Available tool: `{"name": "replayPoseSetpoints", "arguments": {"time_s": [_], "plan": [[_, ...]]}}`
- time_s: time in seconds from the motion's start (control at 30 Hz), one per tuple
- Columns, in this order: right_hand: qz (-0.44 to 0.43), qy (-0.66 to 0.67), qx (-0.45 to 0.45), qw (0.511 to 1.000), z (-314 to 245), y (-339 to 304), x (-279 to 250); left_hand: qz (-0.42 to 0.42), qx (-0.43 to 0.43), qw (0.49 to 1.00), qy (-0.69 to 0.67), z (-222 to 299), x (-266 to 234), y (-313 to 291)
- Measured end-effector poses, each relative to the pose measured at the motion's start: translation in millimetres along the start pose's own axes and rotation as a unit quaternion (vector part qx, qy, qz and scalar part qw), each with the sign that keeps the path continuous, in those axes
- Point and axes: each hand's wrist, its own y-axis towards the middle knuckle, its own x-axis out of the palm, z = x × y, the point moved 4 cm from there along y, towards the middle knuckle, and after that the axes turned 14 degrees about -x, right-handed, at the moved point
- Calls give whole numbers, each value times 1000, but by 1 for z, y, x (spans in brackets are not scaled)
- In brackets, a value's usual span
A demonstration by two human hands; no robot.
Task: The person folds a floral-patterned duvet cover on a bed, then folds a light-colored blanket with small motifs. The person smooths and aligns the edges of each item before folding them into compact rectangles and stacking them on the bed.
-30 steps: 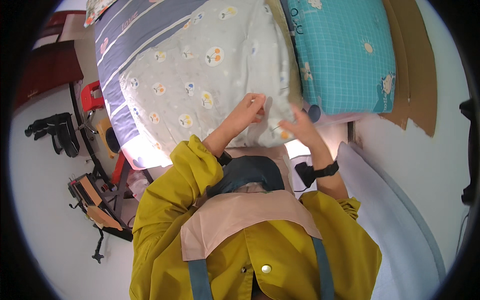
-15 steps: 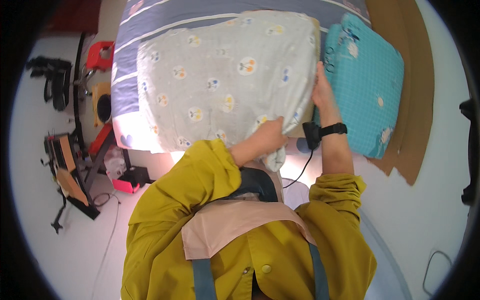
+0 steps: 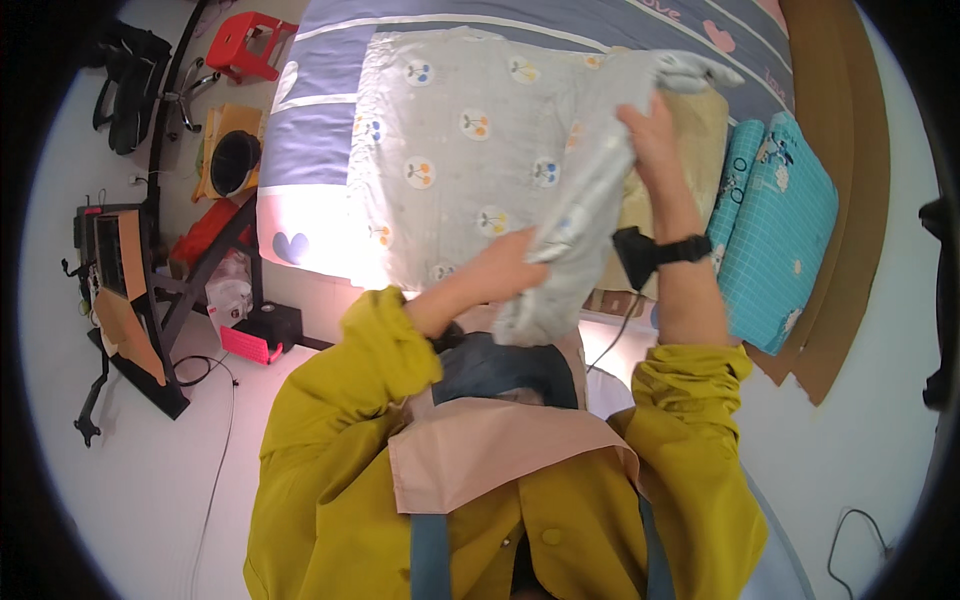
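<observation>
A light grey pillowcase [image 3: 455, 145] printed with small cherries lies over a cream pillow [image 3: 690, 135] on the bed. Its right edge is bunched into a raised fold running from near to far. My left hand [image 3: 505, 265] is closed on the near end of this fold, and the loose cloth hangs in front of my apron. At the far end my right hand [image 3: 652, 140] grips the cloth, with fingers partly hidden by it. Right of the fold, the pillow's cream surface shows. A black strap with a small device [image 3: 665, 252] sits around my right wrist.
Folded turquoise checked bedding [image 3: 785, 240] lies to the right, beside brown cardboard [image 3: 840, 180]. The bed has a blue-grey striped sheet [image 3: 315, 140]. At left stand a red stool [image 3: 240, 45], a black chair [image 3: 135, 85] and a dark-framed stand [image 3: 205, 290]. Cables run across the floor.
The pillowcase's right edge has been lifted and drawn leftward, baring more of the cream pillow. My right hand has moved from the pillow's side onto the cloth's far part. The view has shifted somewhat.
</observation>
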Motion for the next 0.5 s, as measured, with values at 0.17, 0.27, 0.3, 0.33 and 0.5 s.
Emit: {"name": "replayPoseSetpoints", "arguments": {"time_s": [0.17,0.27,0.3,0.33,0.5], "plan": [[-154,-72,-46,984,-4,-1,216,68,-227,968,-78,-118,-136,-58],[-245,-105,-23,964,39,-27,296,162,-224,956,-101,-235,-179,-57],[-273,-157,-45,948,58,-41,311,190,-227,950,-101,-272,-186,-53],[-319,-159,2,934,70,-57,319,178,-266,942,-100,-312,-186,-47],[-371,-246,137,885,114,-127,258,208,-375,900,-74,-412,-177,-15]]}}
